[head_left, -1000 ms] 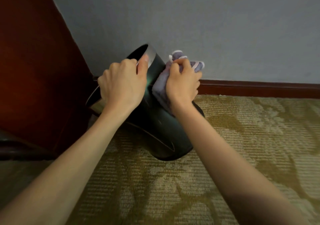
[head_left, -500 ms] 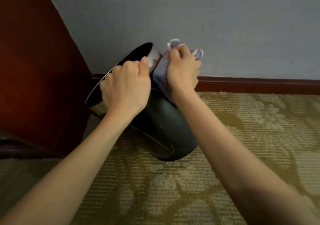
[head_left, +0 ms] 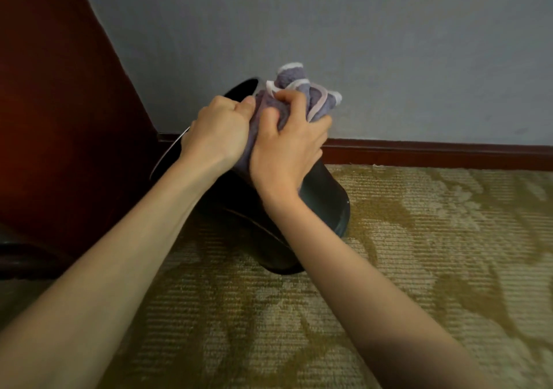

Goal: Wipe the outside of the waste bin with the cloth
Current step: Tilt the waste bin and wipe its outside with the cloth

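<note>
Soft carpet [head_left: 419, 269] with a leafy gold pattern covers the floor, and a plain grey wall [head_left: 359, 44] stands behind with a dark red baseboard [head_left: 434, 152] along its bottom. Your waste bin [head_left: 323, 206] sits on the carpet near the wall, tipped so its open top leans toward the dark wooden furniture [head_left: 59, 119] on the left.

A moment ago your right hand [head_left: 287, 149] was wiping the side of the bin just below the rim. Now it has slid up to the top edge, right beside your left hand [head_left: 218, 131], so the two hands almost touch. That looks like the end of one upward wipe, so the lower part may need a turn next.

Your right hand is curled tight around the cloth [head_left: 296, 95]. Your left hand is closed over the bin's rim, holding it steady.

The bin is round, dark, smooth and shiny. The cloth is fluffy, purple, bunched up, with a pale trim.
</note>
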A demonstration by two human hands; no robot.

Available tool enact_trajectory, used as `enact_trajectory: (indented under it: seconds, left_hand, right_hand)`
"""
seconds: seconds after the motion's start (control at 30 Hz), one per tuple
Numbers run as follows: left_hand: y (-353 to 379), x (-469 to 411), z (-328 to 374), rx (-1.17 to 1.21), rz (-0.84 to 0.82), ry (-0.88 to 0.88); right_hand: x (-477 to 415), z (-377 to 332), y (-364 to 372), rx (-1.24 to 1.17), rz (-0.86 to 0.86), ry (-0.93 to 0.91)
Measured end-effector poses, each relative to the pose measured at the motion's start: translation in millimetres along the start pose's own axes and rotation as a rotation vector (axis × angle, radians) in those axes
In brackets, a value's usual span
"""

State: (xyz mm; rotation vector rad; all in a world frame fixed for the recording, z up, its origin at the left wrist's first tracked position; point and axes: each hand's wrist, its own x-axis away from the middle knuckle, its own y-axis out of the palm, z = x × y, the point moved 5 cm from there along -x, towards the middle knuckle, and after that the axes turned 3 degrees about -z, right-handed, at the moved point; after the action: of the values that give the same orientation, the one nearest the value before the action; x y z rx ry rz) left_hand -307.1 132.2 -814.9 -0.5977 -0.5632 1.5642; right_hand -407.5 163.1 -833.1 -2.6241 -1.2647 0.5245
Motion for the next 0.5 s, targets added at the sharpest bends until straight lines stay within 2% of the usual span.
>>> enact_trajectory:
  seconds: [0.13,0.23,0.5]
  left_hand:
    - [-0.9,-6.9,-6.0,0.084,-0.034,0.012]
    - [-2.4,-14.2,-4.2,0.077,-0.035,0.032]
    - [-16.9,-22.7,-13.0,-0.028,0.077,0.061]
  right_hand:
    - [-32.2,0.3,11.2,0.006,-0.095,0.124]
    - [-41.8,0.8,16.6,-0.022,-0.120,0.127]
    - [-5.6,-2.1,20.0,0.048,-0.059,-0.152]
